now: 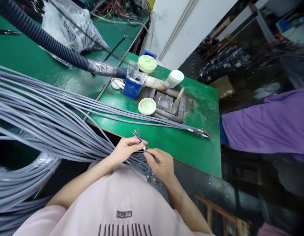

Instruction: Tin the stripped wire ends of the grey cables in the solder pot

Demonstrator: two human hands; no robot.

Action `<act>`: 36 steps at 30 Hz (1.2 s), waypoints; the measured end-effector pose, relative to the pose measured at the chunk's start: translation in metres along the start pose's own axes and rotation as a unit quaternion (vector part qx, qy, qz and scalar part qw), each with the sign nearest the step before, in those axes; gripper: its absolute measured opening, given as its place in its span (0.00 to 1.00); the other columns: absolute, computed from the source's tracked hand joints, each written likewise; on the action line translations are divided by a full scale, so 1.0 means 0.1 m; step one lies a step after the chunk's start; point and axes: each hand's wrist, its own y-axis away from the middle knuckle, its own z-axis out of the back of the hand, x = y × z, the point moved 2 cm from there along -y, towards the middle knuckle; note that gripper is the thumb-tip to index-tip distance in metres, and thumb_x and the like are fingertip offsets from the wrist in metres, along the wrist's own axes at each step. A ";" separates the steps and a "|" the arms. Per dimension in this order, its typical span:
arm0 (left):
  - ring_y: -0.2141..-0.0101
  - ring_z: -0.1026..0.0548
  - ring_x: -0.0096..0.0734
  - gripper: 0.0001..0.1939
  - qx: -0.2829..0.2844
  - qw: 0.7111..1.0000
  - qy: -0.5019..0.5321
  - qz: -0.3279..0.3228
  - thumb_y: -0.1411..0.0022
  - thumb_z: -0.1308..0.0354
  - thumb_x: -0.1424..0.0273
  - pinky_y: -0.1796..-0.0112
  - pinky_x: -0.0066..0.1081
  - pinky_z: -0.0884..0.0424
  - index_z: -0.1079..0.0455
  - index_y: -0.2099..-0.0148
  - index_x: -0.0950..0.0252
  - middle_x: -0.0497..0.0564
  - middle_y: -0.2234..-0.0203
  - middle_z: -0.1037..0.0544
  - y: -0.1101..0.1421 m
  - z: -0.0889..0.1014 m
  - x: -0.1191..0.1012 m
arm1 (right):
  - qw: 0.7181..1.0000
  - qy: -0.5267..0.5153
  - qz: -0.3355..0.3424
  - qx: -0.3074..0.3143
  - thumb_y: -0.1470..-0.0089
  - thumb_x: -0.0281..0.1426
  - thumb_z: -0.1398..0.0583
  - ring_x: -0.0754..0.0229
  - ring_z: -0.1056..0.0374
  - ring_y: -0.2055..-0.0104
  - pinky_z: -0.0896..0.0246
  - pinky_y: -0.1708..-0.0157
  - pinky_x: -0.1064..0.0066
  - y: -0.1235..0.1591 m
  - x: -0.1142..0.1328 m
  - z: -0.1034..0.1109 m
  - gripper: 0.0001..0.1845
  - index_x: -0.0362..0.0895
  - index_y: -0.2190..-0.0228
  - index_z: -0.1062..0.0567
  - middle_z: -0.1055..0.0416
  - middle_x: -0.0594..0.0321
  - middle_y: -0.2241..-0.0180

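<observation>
A thick bundle of grey cables (43,121) runs from the left across the green bench (196,154) to my lap. My left hand (124,150) is closed around one grey cable end whose thin coloured wires (137,134) fan upward from the fingers. My right hand (160,164) pinches the same cable just below the stripped end, with more grey cable ends lying under it. Several other cables lie on the bench with their stripped coloured tips (202,132) pointing right.
A black corrugated hose (43,41) crosses the bench to a blue box (132,87). Beside it are pale green lids (147,106), a white jar (175,78) and a metal tray (166,103). A person's purple sleeve (267,123) is at right. A plastic bag (70,26) lies at the back.
</observation>
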 end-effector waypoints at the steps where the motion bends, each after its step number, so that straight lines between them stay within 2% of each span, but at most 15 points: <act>1: 0.70 0.27 0.27 0.13 -0.010 1.000 0.016 -0.001 0.55 0.30 0.64 0.64 0.27 0.32 0.21 0.67 0.66 0.51 0.70 0.20 0.00 0.02 0.00 | 1.000 -0.005 -0.013 0.001 0.41 0.31 0.44 0.66 0.35 0.79 0.42 0.76 0.74 0.01 0.00 0.00 0.11 0.43 0.74 0.26 0.29 0.65 0.81; 4: 0.74 0.28 0.22 0.13 -0.054 0.996 0.069 -0.018 0.55 0.30 0.67 0.68 0.24 0.33 0.23 0.66 0.66 0.49 0.73 0.21 -0.02 0.11 0.02 | 0.999 -0.013 -0.044 0.000 0.42 0.32 0.44 0.66 0.34 0.79 0.41 0.75 0.74 0.02 -0.01 0.01 0.12 0.43 0.75 0.26 0.29 0.66 0.82; 7: 0.76 0.30 0.20 0.11 -0.087 0.992 0.079 -0.041 0.54 0.31 0.66 0.70 0.22 0.35 0.24 0.68 0.67 0.47 0.78 0.24 -0.04 0.16 0.02 | 0.998 -0.024 -0.051 -0.002 0.43 0.32 0.43 0.65 0.34 0.80 0.41 0.76 0.74 0.03 -0.02 0.01 0.11 0.44 0.75 0.26 0.30 0.67 0.83; 17: 0.77 0.31 0.21 0.13 -0.117 0.990 0.020 -0.079 0.54 0.31 0.64 0.71 0.24 0.34 0.26 0.72 0.68 0.46 0.79 0.24 -0.05 0.10 -0.05 | 0.997 -0.048 -0.064 0.019 0.45 0.32 0.42 0.65 0.36 0.80 0.41 0.76 0.74 0.01 -0.05 -0.01 0.09 0.45 0.76 0.26 0.31 0.67 0.82; 19: 0.76 0.29 0.22 0.13 -0.111 0.991 0.006 -0.074 0.54 0.31 0.63 0.70 0.25 0.33 0.26 0.72 0.67 0.47 0.78 0.23 -0.04 0.08 -0.04 | 0.993 -0.072 -0.091 0.039 0.48 0.32 0.39 0.65 0.36 0.79 0.40 0.75 0.74 -0.01 -0.07 -0.02 0.04 0.45 0.72 0.25 0.30 0.68 0.80; 20: 0.75 0.29 0.23 0.13 -0.105 0.992 -0.002 -0.070 0.53 0.32 0.63 0.69 0.26 0.32 0.26 0.72 0.67 0.47 0.78 0.23 -0.04 0.07 -0.03 | 0.989 -0.087 -0.108 0.052 0.50 0.32 0.38 0.65 0.36 0.78 0.40 0.75 0.75 -0.01 -0.08 -0.03 0.05 0.45 0.68 0.25 0.30 0.69 0.79; 22: 0.74 0.28 0.25 0.13 -0.094 0.994 -0.018 -0.061 0.53 0.32 0.62 0.68 0.27 0.31 0.26 0.72 0.67 0.48 0.77 0.23 -0.03 0.04 0.00 | 0.981 -0.116 -0.138 0.066 0.52 0.32 0.37 0.65 0.35 0.76 0.39 0.74 0.75 -0.03 -0.10 -0.06 0.14 0.44 0.61 0.26 0.30 0.69 0.77; 24: 0.75 0.28 0.24 0.13 -0.091 0.994 -0.027 -0.059 0.54 0.31 0.62 0.69 0.26 0.32 0.27 0.73 0.68 0.47 0.78 0.23 -0.02 0.01 0.03 | 0.976 -0.138 -0.157 0.059 0.51 0.32 0.38 0.66 0.35 0.76 0.39 0.73 0.75 -0.05 -0.11 -0.10 0.16 0.44 0.58 0.27 0.30 0.69 0.77; 31: 0.74 0.29 0.23 0.14 -0.095 0.991 -0.027 -0.087 0.53 0.32 0.61 0.69 0.25 0.32 0.27 0.73 0.67 0.47 0.78 0.24 -0.03 -0.01 0.09 | 0.970 -0.166 -0.179 -0.015 0.44 0.37 0.43 0.67 0.39 0.81 0.42 0.78 0.74 -0.15 -0.11 -0.16 0.10 0.45 0.65 0.26 0.30 0.68 0.78; 36: 0.75 0.30 0.24 0.13 -0.115 0.987 -0.052 -0.098 0.53 0.32 0.62 0.69 0.27 0.33 0.27 0.73 0.67 0.47 0.78 0.25 -0.04 -0.05 0.04 | 0.968 -0.170 -0.180 -0.025 0.44 0.36 0.43 0.67 0.40 0.81 0.43 0.78 0.74 -0.22 -0.11 -0.13 0.10 0.45 0.73 0.27 0.35 0.70 0.83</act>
